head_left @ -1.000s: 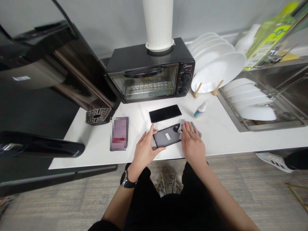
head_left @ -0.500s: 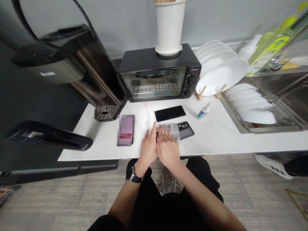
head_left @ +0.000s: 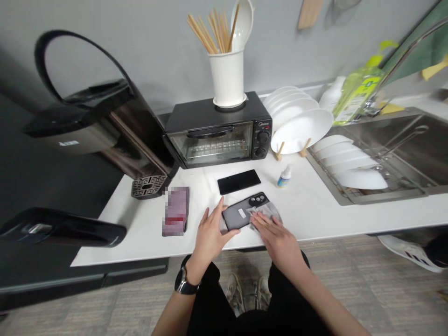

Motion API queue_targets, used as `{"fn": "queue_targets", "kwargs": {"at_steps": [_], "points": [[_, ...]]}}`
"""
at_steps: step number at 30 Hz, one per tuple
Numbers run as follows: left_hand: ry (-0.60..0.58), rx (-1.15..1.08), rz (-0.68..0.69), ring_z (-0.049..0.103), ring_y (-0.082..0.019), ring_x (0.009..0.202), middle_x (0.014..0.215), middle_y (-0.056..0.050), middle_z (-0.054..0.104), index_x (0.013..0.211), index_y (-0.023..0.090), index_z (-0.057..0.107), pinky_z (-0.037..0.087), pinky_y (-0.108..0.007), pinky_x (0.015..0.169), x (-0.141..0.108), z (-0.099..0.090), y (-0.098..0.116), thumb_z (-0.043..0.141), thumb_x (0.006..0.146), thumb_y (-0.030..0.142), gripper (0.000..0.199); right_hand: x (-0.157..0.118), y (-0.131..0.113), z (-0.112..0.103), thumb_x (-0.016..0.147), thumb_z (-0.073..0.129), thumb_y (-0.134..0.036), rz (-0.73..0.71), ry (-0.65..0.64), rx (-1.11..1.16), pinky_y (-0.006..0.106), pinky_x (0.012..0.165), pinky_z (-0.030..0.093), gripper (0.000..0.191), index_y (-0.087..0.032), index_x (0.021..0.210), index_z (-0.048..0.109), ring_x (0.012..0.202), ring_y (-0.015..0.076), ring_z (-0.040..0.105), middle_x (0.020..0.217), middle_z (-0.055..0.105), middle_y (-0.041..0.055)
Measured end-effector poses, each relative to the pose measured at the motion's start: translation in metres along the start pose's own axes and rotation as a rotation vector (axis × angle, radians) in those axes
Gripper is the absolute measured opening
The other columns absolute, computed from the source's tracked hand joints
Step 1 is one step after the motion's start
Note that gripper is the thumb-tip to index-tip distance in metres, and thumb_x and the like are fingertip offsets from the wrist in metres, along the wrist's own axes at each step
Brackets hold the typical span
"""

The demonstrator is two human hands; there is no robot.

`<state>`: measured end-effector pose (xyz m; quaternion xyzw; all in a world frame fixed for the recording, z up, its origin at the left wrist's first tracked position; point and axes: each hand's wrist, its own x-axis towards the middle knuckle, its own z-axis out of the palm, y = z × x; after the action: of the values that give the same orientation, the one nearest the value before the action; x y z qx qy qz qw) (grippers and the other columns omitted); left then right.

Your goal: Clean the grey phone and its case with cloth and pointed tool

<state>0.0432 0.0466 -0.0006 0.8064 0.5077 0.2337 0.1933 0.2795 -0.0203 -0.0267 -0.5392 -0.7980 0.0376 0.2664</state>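
Note:
A grey phone case (head_left: 236, 218) with a black camera cutout and a small white label lies on the white counter. My left hand (head_left: 210, 232) grips its left end between thumb and fingers. My right hand (head_left: 275, 235) presses a thin grey cloth (head_left: 271, 211) onto the case's right part, fingers together. Behind the case lies a black phone (head_left: 239, 182), flat, screen up. A small spray bottle (head_left: 284, 177) with a white top stands to the right of it. On the left lies a purple item (head_left: 177, 210), partly blurred out.
A toaster oven (head_left: 215, 140) bearing a white utensil cup (head_left: 227, 77) stands at the back. Left are a drink machine (head_left: 140, 140) and a dark cylinder (head_left: 63, 227). Right are racked plates (head_left: 303, 131) and a sink (head_left: 416, 144). A person's shoe (head_left: 409, 252) shows at right.
My hands have moved apart. The right hand has slid right with the cloth, uncovering most of the case. My left hand now holds the case's left end. The view has shifted upward.

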Motion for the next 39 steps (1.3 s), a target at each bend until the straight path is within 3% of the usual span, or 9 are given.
{"fn": "queue_targets", "kwargs": {"at_steps": [4, 7, 12, 18, 22, 26, 31, 35, 39], "points": [[-0.044, -0.035, -0.008, 0.058, -0.026, 0.139, 0.145, -0.006, 0.065, 0.166, 0.036, 0.006, 0.023, -0.057, 0.129, 0.003, -0.003, 0.002, 0.087, 0.081, 0.032, 0.116, 0.01, 0.026, 0.003, 0.105, 0.038, -0.011, 0.136, 0.102, -0.106, 0.051, 0.118, 0.048, 0.051, -0.019, 0.153, 0.05, 0.144, 0.0263, 0.052, 0.155, 0.055, 0.0086], [-0.051, -0.03, 0.009, 0.058, -0.025, 0.14, 0.146, -0.005, 0.064, 0.166, 0.036, 0.006, 0.022, -0.057, 0.13, 0.004, -0.004, 0.003, 0.086, 0.083, 0.031, 0.115, 0.03, 0.023, 0.017, 0.107, 0.037, -0.015, 0.244, 0.147, -0.17, 0.052, 0.117, 0.047, 0.047, -0.011, 0.15, 0.053, 0.144, 0.0298, 0.051, 0.155, 0.052, 0.0163], [-0.051, -0.016, 0.03, 0.058, -0.026, 0.14, 0.146, -0.008, 0.064, 0.166, 0.033, 0.004, 0.024, -0.058, 0.129, 0.005, -0.003, 0.002, 0.082, 0.085, 0.029, 0.112, 0.067, -0.019, 0.041, 0.107, 0.041, -0.023, 0.376, 0.166, -0.202, 0.053, 0.118, 0.044, 0.047, 0.001, 0.146, 0.054, 0.148, 0.0366, 0.045, 0.153, 0.05, 0.0281], [-0.01, 0.058, 0.089, 0.052, -0.023, 0.146, 0.161, -0.013, 0.049, 0.167, 0.027, -0.005, 0.025, -0.055, 0.13, 0.0, 0.001, -0.005, 0.046, 0.098, 0.01, 0.088, 0.09, -0.084, 0.053, 0.098, 0.043, -0.01, 0.263, 0.009, -0.11, 0.049, 0.119, 0.044, 0.053, 0.007, 0.147, 0.05, 0.144, 0.0356, 0.05, 0.152, 0.049, 0.0301], [0.028, 0.091, 0.067, 0.036, -0.028, 0.156, 0.168, -0.016, 0.036, 0.167, 0.024, -0.006, 0.022, -0.06, 0.129, -0.006, 0.004, -0.009, 0.047, 0.097, 0.009, 0.089, 0.08, -0.098, 0.047, 0.091, 0.045, -0.006, 0.182, -0.034, -0.053, 0.048, 0.119, 0.045, 0.06, 0.008, 0.15, 0.046, 0.146, 0.0348, 0.048, 0.154, 0.048, 0.0288], [0.044, 0.044, 0.006, 0.051, -0.027, 0.146, 0.161, -0.016, 0.048, 0.167, 0.026, -0.003, 0.024, -0.058, 0.128, -0.006, 0.004, -0.006, 0.056, 0.09, 0.006, 0.099, 0.046, -0.086, 0.032, 0.094, 0.043, -0.008, 0.026, -0.057, 0.037, 0.048, 0.122, 0.043, 0.059, -0.003, 0.153, 0.047, 0.15, 0.0272, 0.044, 0.158, 0.048, 0.0188], [0.016, -0.051, -0.016, 0.059, -0.024, 0.138, 0.146, -0.008, 0.064, 0.166, 0.03, 0.003, 0.024, -0.055, 0.129, -0.003, -0.001, 0.001, 0.081, 0.082, 0.022, 0.115, 0.011, -0.043, 0.014, 0.099, 0.04, -0.006, -0.026, -0.073, 0.003, 0.046, 0.123, 0.042, 0.06, -0.018, 0.158, 0.042, 0.152, 0.02, 0.04, 0.162, 0.046, 0.0059], [-0.004, -0.078, -0.02, 0.059, -0.024, 0.138, 0.145, -0.006, 0.065, 0.166, 0.034, 0.005, 0.023, -0.054, 0.13, 0.0, -0.003, 0.002, 0.087, 0.08, 0.031, 0.119, 0.004, -0.008, 0.003, 0.106, 0.044, -0.019, 0.037, -0.013, -0.112, 0.052, 0.121, 0.042, 0.055, -0.022, 0.161, 0.038, 0.154, 0.0251, 0.038, 0.164, 0.042, 0.0068], [-0.02, -0.077, -0.024, 0.059, -0.023, 0.137, 0.143, -0.004, 0.066, 0.166, 0.036, 0.005, 0.023, -0.054, 0.13, 0.003, -0.004, 0.002, 0.089, 0.079, 0.031, 0.121, 0.014, 0.011, 0.002, 0.107, 0.043, -0.025, 0.115, 0.035, -0.201, 0.057, 0.122, 0.04, 0.056, -0.014, 0.162, 0.033, 0.154, 0.0302, 0.037, 0.166, 0.037, 0.0135]]}}
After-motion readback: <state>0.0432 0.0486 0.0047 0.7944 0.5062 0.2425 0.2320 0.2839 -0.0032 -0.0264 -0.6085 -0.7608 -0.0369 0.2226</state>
